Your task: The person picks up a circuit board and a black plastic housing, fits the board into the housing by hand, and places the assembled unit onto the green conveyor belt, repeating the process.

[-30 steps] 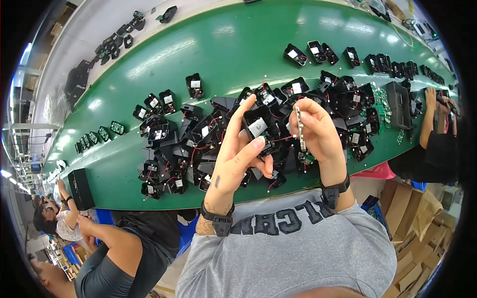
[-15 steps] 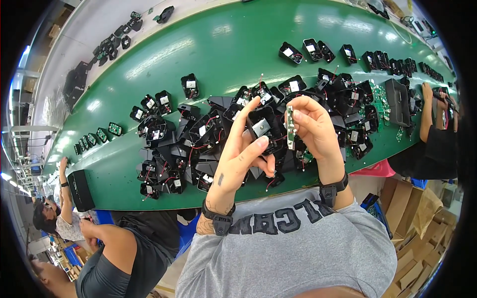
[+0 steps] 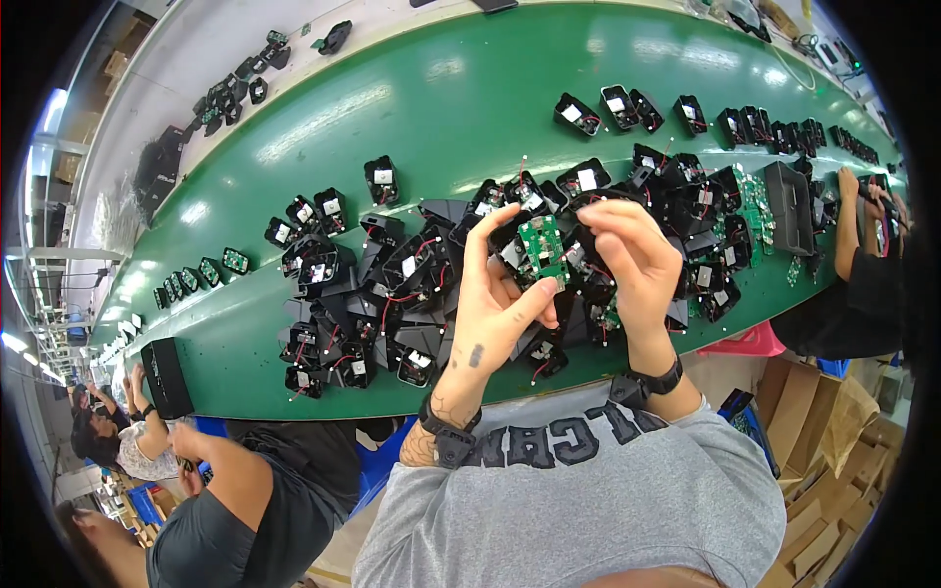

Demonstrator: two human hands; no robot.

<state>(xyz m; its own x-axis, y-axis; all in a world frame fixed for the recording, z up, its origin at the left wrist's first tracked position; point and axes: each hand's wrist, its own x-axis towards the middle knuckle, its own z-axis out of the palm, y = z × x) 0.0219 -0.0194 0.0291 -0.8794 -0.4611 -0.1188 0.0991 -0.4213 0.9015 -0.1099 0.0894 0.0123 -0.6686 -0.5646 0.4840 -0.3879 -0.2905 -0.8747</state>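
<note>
My left hand (image 3: 502, 309) is closed around a black plastic housing (image 3: 508, 257), mostly hidden under a green circuit board (image 3: 543, 245). The board faces up over the housing, with the left thumb at its lower edge and the index finger near its upper left corner. Just right of the board is my right hand (image 3: 632, 257), its fingers apart and bent, with nothing visible in its grip. Whether the board sits inside the housing or only rests on it, I cannot tell. A pile of black housings (image 3: 407, 265) with red wires lies around and beneath my hands.
More housings (image 3: 576, 115) stand along the far side of the green table (image 3: 470, 108). Loose circuit boards (image 3: 753, 206) lie at right beside a black tray (image 3: 787, 208). Several boards (image 3: 209, 271) line the left side, near a black box (image 3: 167, 377). Co-workers sit at both sides.
The circuit board, held edge-on by my right hand before, now lies face up over the housing in my left hand. My right hand has let go and its fingers have spread.
</note>
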